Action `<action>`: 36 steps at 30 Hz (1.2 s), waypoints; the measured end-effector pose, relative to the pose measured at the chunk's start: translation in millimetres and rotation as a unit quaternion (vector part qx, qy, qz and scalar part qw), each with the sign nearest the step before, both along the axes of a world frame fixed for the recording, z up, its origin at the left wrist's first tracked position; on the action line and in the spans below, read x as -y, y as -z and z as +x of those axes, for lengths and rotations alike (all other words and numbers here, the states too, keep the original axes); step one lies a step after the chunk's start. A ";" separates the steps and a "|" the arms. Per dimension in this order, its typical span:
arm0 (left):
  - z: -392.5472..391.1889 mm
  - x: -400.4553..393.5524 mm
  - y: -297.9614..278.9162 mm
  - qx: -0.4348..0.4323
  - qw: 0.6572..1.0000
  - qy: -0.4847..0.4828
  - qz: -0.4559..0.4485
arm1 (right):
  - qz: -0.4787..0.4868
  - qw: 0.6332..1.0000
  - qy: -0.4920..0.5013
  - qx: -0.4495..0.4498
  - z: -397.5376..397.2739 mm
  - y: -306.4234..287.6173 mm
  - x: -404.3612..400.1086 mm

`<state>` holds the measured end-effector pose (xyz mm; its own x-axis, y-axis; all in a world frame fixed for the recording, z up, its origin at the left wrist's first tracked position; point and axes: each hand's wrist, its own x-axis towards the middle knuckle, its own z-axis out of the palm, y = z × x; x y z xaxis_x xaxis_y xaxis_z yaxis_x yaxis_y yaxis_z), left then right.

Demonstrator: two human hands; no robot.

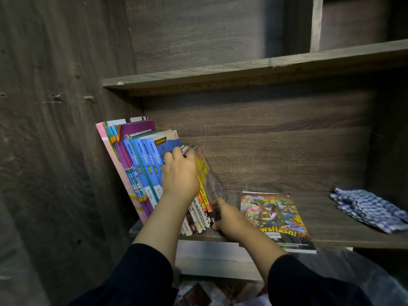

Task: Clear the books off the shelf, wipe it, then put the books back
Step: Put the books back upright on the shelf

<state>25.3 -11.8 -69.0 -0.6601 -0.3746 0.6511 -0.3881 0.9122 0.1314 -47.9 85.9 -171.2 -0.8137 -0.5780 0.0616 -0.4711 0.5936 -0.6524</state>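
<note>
Hands [198, 195] cover book row [143, 164] | comic [273, 219] title half-hidden

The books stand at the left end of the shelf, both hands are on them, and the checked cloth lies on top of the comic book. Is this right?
Not quite. In the head view the checked cloth lies on the shelf at its right end, apart from the comic book. The rest holds.
</note>
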 end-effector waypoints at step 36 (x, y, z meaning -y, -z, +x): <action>-28.5 -36.6 23.1 0.055 0.982 0.167 0.074 | -0.009 0.981 0.178 -0.071 -27.6 -25.5 -51.9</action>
